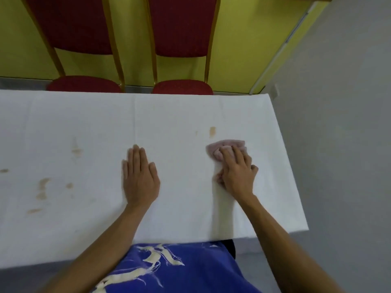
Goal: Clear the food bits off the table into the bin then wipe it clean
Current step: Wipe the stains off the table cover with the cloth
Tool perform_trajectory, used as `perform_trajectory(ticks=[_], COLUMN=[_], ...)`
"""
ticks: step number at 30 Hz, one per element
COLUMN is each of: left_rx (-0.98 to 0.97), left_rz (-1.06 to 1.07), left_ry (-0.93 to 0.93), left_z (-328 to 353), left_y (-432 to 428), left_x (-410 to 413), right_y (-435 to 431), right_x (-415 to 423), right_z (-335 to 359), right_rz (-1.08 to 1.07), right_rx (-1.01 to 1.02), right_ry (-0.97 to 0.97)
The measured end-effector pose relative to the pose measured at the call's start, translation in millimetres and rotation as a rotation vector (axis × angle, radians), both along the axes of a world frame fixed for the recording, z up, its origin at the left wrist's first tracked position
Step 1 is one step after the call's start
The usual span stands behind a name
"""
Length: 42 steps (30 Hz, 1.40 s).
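**Cloth under right hand, right side of table**

Pink cloth (226,150), bunched up, lies on the white tablecloth (169,115) towards the right end of the table, about mid-depth. Right hand (237,170) is pressed down on top of it, fingers spread over the cloth, thumb tucked at the near side; the far part of the cloth pokes out past the fingertips. Slight motion blur on the tablecloth just near of that hand.

Left hand (140,176) lies flat on the tablecloth, palm down, fingers together and extended, grasping nothing, well apart from the cloth, roughly table centre.

Brownish stain (212,132) just beyond the cloth, not touching it. More brownish smears (42,189) on the left part of the tablecloth.

Two red chairs (182,39) with gold frames stand at the far edge of the table, yellow wall behind. Blue shirt (179,271) with pale print at the near edge.
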<state>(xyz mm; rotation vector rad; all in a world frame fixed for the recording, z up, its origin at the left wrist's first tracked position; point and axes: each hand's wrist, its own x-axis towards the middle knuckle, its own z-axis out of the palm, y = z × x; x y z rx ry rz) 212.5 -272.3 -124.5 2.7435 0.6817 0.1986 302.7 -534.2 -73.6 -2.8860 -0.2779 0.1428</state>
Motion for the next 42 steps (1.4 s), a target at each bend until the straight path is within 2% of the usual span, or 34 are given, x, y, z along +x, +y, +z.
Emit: perform_trajectory(ticks=[4, 7, 9, 15, 18, 20, 23, 27, 31, 33, 35, 36, 38, 42], left_rx=[0.005, 0.003, 0.005, 0.035, 0.043, 0.055, 0.06, 0.041, 0.022, 0.011, 0.0, 0.0, 0.012, 0.021], left_rz=[0.003, 0.002, 0.003, 0.004, 0.006, -0.008, -0.016, -0.014, -0.012, -0.01, -0.004, -0.003, 0.0, 0.005], left_ry=[0.021, 0.033, 0.04, 0.04, 0.056, 0.063, 0.057, 0.059, 0.062, 0.061, 0.064, 0.07, 0.081, 0.102], left_z=[2.8, 4.0, 5.6, 6.7, 5.5, 5.5, 5.7, 4.7, 3.4, 1.8, 1.5, 1.6, 2.6, 2.1], left_y=[-10.0, -7.1, -6.9, -8.2, -6.4, -6.3, -6.2, -6.5, -6.3, -5.7, -4.1, -4.0, -4.4, -4.7], left_x=[4.8, 1.7, 1.0, 4.6, 2.3, 0.9, 2.0, 5.1, 4.5, 3.8, 3.2, 2.7, 2.5, 3.5], right_y=[-60.7, -27.6, 14.1, 119.3, 163.2, 165.4, 125.7, 49.8, -20.1, -19.5, 12.5, 36.7, 90.2, 181.0], right_x=[75.4, 83.1, 73.8, 71.4, 41.1, 25.7, 35.4, 87.5, 137.8, 149.4, 147.0, 139.9, 113.6, 52.1], right_z=[6.1, 3.4, 3.8, 9.7, 6.7, 0.9, -5.4, 2.2, 5.7, 8.1, 7.8, 7.8, 5.7, -1.6], right_rz=[-0.37, -0.577, -0.622, -0.297, 0.18, 0.386, 0.423, 0.155, -0.363, -0.585, -0.674, -0.662, -0.505, 0.053], right_rx=[0.051, 0.217, 0.344, 0.356, 0.191, 0.119, 0.121, 0.045, 0.02, 0.062, 0.117, 0.149, 0.194, 0.209], right_ry=[0.069, 0.103, 0.101, 0.13, 0.148, 0.124, 0.061, 0.0, 0.004, 0.029, 0.063, 0.075, 0.079, 0.104])
